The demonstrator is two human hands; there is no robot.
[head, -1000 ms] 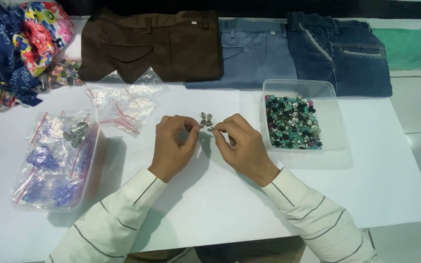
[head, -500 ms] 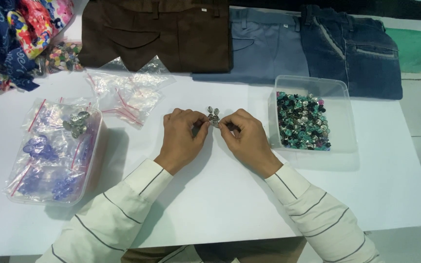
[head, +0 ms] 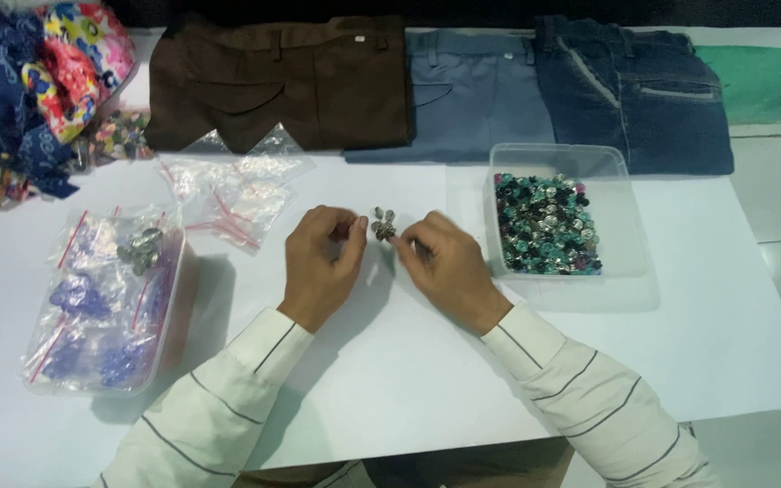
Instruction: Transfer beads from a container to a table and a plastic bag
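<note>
Silvery metal pieces, a small cluster of buttons (head: 382, 225), are seen between the two hands on the white table (head: 725, 343), just at the fingertips. From the left hand (head: 321, 262) the cluster lies at about 2 o'clock; from the right hand (head: 445, 267) it lies at about 10 o'clock. Both sets of fingers are curled inward and pinched toward the cluster, the right fingertips appearing to touch it, the left held just beside it; whether a single piece is actually gripped by either hand cannot be told at this size. No clear long axis is shown by the cluster, which is spread slightly upward, toward 12 o'clock. The right hand is judged marginally the nearer of the two.

At 3 o'clock from the hands a clear plastic tray (head: 625, 262) of mixed green, black and silver buttons is set, near the right hand. At 9 o'clock a second clear tray (head: 160, 352) filled with small bags of purple pieces is placed, well apart from the left hand. Loose empty zip bags (head: 237, 194) are scattered at 11 o'clock. Along the far edge, at 12 o'clock, brown trousers (head: 291, 81), grey trousers (head: 472, 90) and blue jeans (head: 635, 86) are laid folded side by side, with patterned cloth (head: 38, 81) piled at 10 o'clock.
</note>
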